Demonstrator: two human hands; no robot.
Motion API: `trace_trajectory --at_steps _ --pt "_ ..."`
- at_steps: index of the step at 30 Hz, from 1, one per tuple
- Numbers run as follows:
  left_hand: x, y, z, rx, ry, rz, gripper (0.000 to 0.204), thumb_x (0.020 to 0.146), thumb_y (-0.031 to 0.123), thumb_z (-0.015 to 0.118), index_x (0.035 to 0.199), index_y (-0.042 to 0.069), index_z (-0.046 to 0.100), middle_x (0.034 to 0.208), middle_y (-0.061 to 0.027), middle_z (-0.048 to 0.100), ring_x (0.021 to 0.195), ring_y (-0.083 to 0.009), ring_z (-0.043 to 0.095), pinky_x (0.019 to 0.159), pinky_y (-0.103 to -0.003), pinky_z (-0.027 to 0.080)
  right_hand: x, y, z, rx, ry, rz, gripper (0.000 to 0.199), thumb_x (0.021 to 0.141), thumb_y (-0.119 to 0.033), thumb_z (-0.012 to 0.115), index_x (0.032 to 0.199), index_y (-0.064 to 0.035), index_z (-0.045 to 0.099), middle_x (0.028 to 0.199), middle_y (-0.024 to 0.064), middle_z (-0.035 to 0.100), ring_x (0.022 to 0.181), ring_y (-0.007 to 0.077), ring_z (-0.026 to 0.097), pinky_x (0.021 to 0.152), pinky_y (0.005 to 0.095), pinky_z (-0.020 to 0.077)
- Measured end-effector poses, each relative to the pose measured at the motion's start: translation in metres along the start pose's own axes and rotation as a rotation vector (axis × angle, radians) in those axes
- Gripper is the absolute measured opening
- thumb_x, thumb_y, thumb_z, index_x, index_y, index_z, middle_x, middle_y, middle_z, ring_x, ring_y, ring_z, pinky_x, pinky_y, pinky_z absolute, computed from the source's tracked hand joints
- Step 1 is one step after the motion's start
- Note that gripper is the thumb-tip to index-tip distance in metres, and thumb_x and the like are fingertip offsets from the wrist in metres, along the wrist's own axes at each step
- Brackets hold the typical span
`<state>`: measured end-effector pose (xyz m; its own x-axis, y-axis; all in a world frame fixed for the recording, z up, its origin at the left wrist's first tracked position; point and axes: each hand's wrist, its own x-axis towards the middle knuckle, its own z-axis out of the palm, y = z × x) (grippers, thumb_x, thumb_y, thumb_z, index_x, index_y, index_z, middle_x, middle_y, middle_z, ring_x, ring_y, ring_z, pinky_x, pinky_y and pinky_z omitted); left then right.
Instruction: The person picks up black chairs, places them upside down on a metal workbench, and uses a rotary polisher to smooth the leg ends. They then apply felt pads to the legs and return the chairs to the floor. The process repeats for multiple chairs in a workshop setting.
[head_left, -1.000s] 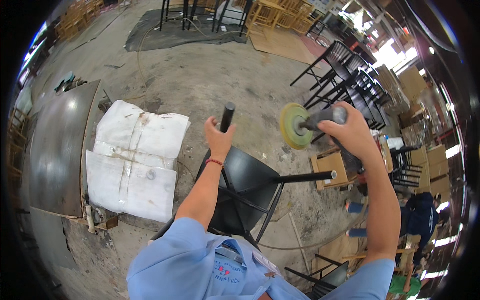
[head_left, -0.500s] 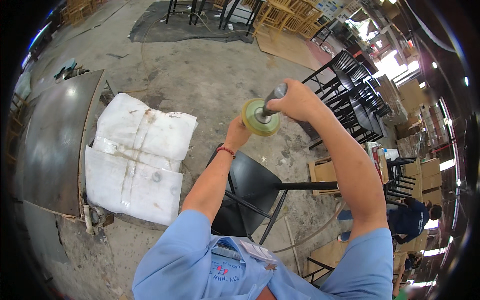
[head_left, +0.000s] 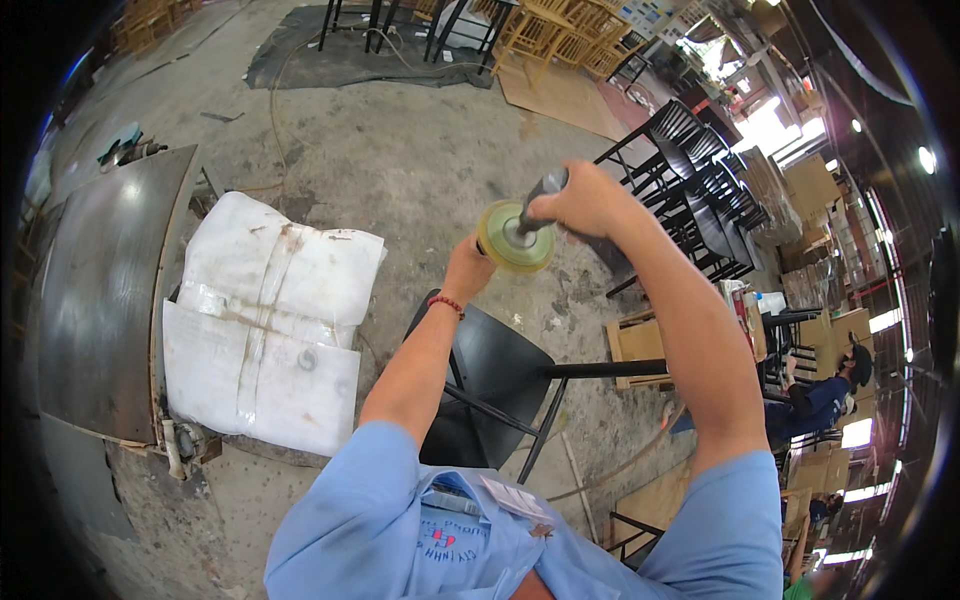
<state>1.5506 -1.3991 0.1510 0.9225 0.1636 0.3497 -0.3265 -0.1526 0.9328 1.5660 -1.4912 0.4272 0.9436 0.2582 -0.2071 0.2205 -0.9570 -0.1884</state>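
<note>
Head view: the right hand (head_left: pixel 590 203) is closed around the dark body of the sander (head_left: pixel 516 240). The sander's round, yellow-green disc points toward the left hand (head_left: pixel 470 268) and sits just to its right. The disc covers the left hand's fingers; whether they are closed, and on what, cannot be told. Contact between disc and left hand cannot be confirmed.

The black chair (head_left: pixel 490 365) is located on the near side of both hands, between the forearms. One chair leg extends right and passes behind the right forearm.

Left of the chair is a white bundle (head_left: pixel 260 385) with tape across it. Farther left is a counter (head_left: pixel 110 300) with a dark top. Black stools (head_left: pixel 690 165) stand at far right. A co-worker (head_left: pixel 815 405) is at right, beyond the right forearm.
</note>
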Motion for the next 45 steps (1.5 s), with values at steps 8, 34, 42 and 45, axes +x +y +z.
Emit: trace_trajectory --at_steps 8,34,42,45 --pt "0.002 0.012 0.0 -0.055 -0.143 -0.304 0.03 0.086 0.016 0.07 0.113 0.006 0.065 0.102 -0.0143 0.07 0.09 -0.0274 0.067 0.081 -0.037 0.053 -0.023 0.006 -0.025 0.183 -0.031 0.11 0.049 0.069 -0.03 0.078 0.101 0.0049 0.063 0.084 0.0148 0.068 0.067 0.0206 0.066 0.064 0.0331 0.0528" --pt "0.001 -0.007 -0.003 -0.043 -0.029 -0.051 0.028 0.082 0.006 0.072 0.11 0.006 0.064 0.098 -0.0116 0.069 0.09 -0.0288 0.065 0.082 -0.036 0.051 -0.017 -0.047 -0.026 -0.144 -0.169 0.03 0.065 0.069 -0.031 0.077 0.118 0.0084 0.059 0.074 0.0133 0.068 0.061 0.0211 0.067 0.061 0.0338 0.0529" --pt "0.001 0.009 -0.003 -0.057 -0.108 -0.207 0.023 0.084 0.015 0.073 0.102 0.005 0.063 0.097 -0.0147 0.068 0.089 -0.0314 0.065 0.079 -0.038 0.05 -0.028 -0.032 -0.031 -0.054 -0.228 0.13 0.069 0.071 -0.023 0.078 0.128 0.0092 0.054 0.077 0.0138 0.068 0.056 0.0175 0.064 0.053 0.0329 0.0523" --pt "-0.001 0.006 -0.002 -0.091 -0.059 -0.125 0.022 0.084 0.02 0.072 0.096 0.004 0.063 0.094 -0.0169 0.068 0.087 -0.035 0.065 0.076 -0.04 0.05 -0.03 -0.032 -0.039 0.036 -0.201 0.151 0.071 0.071 -0.024 0.078 0.129 0.0091 0.054 0.078 0.0147 0.068 0.057 0.0177 0.064 0.054 0.033 0.0525"
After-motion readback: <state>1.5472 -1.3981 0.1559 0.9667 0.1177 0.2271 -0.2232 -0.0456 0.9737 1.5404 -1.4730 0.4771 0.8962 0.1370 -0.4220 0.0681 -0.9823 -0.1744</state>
